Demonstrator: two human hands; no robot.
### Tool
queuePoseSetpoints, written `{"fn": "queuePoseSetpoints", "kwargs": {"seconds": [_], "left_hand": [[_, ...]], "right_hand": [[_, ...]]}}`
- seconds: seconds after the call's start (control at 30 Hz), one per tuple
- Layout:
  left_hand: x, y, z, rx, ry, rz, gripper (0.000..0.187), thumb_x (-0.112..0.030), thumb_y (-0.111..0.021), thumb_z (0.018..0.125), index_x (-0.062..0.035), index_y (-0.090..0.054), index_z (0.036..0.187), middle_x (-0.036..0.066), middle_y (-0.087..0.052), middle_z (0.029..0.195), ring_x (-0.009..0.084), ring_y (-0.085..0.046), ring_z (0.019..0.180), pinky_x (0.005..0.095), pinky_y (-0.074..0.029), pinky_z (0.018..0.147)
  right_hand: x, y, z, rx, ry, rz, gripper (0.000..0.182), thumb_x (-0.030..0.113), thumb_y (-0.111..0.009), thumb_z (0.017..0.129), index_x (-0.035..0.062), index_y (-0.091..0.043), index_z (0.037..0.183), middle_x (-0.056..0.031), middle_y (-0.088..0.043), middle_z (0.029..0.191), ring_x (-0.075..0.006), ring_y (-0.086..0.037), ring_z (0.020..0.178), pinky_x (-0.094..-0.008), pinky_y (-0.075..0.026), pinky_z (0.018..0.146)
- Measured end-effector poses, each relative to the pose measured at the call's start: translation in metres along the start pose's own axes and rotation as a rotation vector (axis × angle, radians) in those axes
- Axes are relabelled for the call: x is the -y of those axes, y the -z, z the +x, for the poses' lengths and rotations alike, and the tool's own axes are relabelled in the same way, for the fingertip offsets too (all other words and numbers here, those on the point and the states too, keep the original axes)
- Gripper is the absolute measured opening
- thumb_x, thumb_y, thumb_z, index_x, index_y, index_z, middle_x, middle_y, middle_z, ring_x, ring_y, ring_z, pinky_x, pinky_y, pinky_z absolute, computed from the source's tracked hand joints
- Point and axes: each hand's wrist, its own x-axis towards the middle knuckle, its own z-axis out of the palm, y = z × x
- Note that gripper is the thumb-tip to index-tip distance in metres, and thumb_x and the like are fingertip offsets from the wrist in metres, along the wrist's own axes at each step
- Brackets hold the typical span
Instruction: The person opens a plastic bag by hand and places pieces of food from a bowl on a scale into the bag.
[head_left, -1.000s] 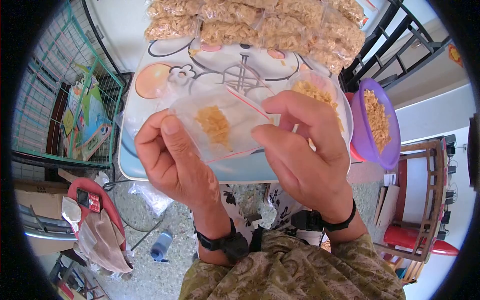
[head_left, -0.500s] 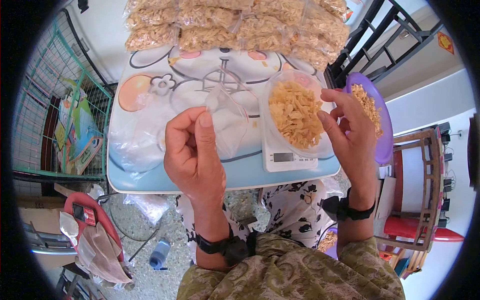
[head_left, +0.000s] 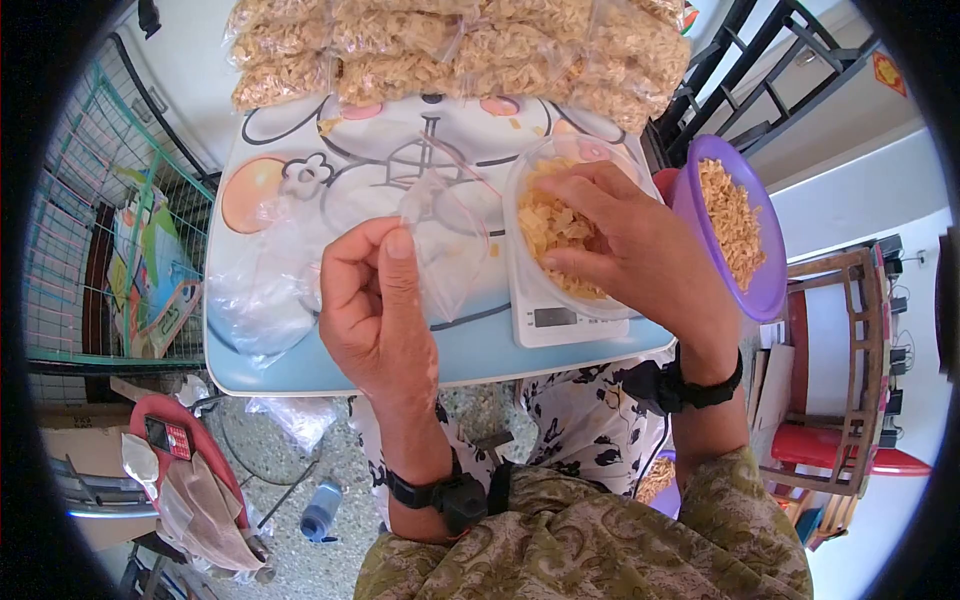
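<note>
My left hand [head_left: 380, 315] pinches the edge of a clear plastic bag [head_left: 455, 245] between thumb and forefinger. The bag hangs flat over the table. My right hand [head_left: 640, 240] is over a clear plastic bowl [head_left: 513, 215], its fingers spread and touching the yellowish dried flakes [head_left: 548, 225] inside. Some of its fingertips are hidden among the flakes or behind the hand. Under the bowl is a white digital scale [head_left: 570, 328] with a small grey display.
Filled bags [head_left: 400, 75] are stacked along the table's far side. Crumpled clear plastic bags [head_left: 255, 300] lie at the left. A purple basin [head_left: 775, 270] of browner pieces is beside the table at right. A green wire cage [head_left: 120, 220] stands left.
My right hand has moved left and down from the bowl's right rim into the flakes. My left hand keeps hold of the bag, and the view has shifted slightly.
</note>
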Motion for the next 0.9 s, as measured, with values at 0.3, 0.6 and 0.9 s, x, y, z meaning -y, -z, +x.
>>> {"fn": "queuePoseSetpoints", "kwargs": {"seconds": [0.3, 0.6, 0.9], "left_hand": [[0.0, 0.003, 0.002, -0.015, 0.014, -0.034, 0.015, -0.012, -0.059, 0.092, -0.0001, -0.059, 0.1, 0.0, -0.06, 0.086, 0.0034, -0.051, 0.074, 0.016, -0.042, 0.067], [0.001, 0.005, 0.002, 0.0, 0.026, -0.044, 0.018, -0.017, -0.06, 0.092, -0.0008, -0.059, 0.1, 0.002, -0.061, 0.089, 0.0063, -0.054, 0.078, 0.0186, -0.045, 0.071], [0.0, 0.005, 0.003, -0.004, 0.027, -0.062, 0.014, -0.012, -0.06, 0.092, -0.0002, -0.059, 0.1, 0.0, -0.059, 0.085, 0.0029, -0.049, 0.074, 0.0155, -0.04, 0.066]], "right_hand": [[-0.005, 0.001, 0.0, -0.075, -0.052, 0.091, 0.015, 0.006, -0.065, 0.082, 0.0039, -0.058, 0.095, -0.0039, -0.054, 0.086, -0.0112, -0.052, 0.068, -0.0226, -0.042, 0.06], [-0.004, 0.014, -0.012, -0.203, -0.258, 0.286, 0.012, 0.007, -0.065, 0.082, 0.0046, -0.06, 0.093, -0.0038, -0.058, 0.082, -0.0113, -0.054, 0.066, -0.0235, -0.042, 0.056], [0.01, -0.005, 0.007, -0.092, 0.072, 0.048, 0.029, 0.007, -0.068, 0.078, 0.0048, -0.06, 0.106, -0.0077, -0.056, 0.1, -0.016, -0.053, 0.075, -0.0257, -0.044, 0.063]]}}
